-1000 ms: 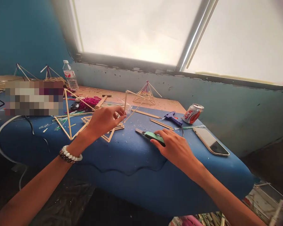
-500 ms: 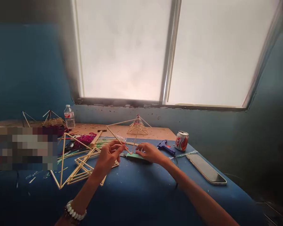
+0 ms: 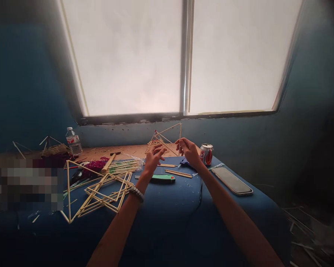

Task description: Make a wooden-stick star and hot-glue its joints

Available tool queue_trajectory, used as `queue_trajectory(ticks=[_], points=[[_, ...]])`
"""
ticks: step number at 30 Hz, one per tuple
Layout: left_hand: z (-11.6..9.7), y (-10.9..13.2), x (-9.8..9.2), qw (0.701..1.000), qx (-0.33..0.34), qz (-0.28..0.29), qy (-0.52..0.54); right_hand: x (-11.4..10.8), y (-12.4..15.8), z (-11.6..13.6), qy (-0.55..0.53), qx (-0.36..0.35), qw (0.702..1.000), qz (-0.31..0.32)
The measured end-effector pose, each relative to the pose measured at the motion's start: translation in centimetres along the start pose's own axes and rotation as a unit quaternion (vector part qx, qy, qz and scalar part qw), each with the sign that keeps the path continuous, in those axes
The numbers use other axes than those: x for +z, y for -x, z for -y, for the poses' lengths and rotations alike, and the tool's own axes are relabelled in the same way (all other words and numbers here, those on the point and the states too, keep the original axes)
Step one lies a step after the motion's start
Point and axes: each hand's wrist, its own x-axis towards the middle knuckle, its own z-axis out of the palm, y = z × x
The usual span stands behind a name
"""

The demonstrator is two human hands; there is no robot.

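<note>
A triangle of thin wooden sticks (image 3: 169, 135) stands raised above the far table edge, and my right hand (image 3: 189, 152) pinches its upright side. My left hand (image 3: 154, 159) is just left of it, fingers spread, apparently holding nothing. Behind the triangle stands a small stick pyramid (image 3: 157, 145), partly hidden by it. A green utility knife (image 3: 158, 178) lies on the blue table cover (image 3: 167, 211) below my hands, touching neither. A beaded bracelet (image 3: 136, 193) circles my left wrist.
Left of my hands lies a large flat stick frame (image 3: 108, 193), with a wooden-handled hammer (image 3: 108, 162) and magenta tinsel (image 3: 93, 166) beyond. To the right are a soda can (image 3: 206, 154), a smartphone (image 3: 232, 180) and a partly hidden blue glue gun (image 3: 185, 162).
The stick triangle has risen off the knife area toward the window. My left hand has opened and moved off it, my right hand has lifted, and the view has tilted upward.
</note>
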Motion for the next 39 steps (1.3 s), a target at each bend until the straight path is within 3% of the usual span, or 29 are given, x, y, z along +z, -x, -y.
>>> queue_trajectory(ticks=[4, 8, 13, 23, 32, 36, 39], points=[[1.4, -1.4, -1.4, 0.999, 0.02, -0.045, 0.021, -0.9, -0.4, -1.6, 0.034, -0.004, 0.999, -0.024], [2.6, -1.3, -2.3, 0.997, 0.031, -0.061, 0.028, -1.1, -0.4, -2.1, 0.058, -0.007, 0.998, -0.037], [3.2, -1.0, -2.4, 0.993, 0.029, -0.1, 0.051, -1.4, -0.3, -1.8, 0.036, -0.001, 0.999, -0.024], [3.0, -1.2, -1.9, 0.99, 0.044, -0.119, 0.068, -1.7, -0.4, -1.5, 0.022, -0.021, 1.0, 0.001], [2.6, -0.3, -1.6, 0.995, -0.03, 0.021, 0.094, -0.9, -0.3, -1.7, -0.049, -0.005, 0.998, 0.031], [2.6, 0.4, -1.1, 0.994, -0.012, 0.111, 0.011, 0.3, 0.1, -1.4, -0.069, 0.0, 0.995, 0.069], [2.9, 0.5, -0.9, 0.99, -0.003, 0.136, -0.039, 1.1, 0.3, -1.5, -0.04, -0.009, 0.996, 0.081]])
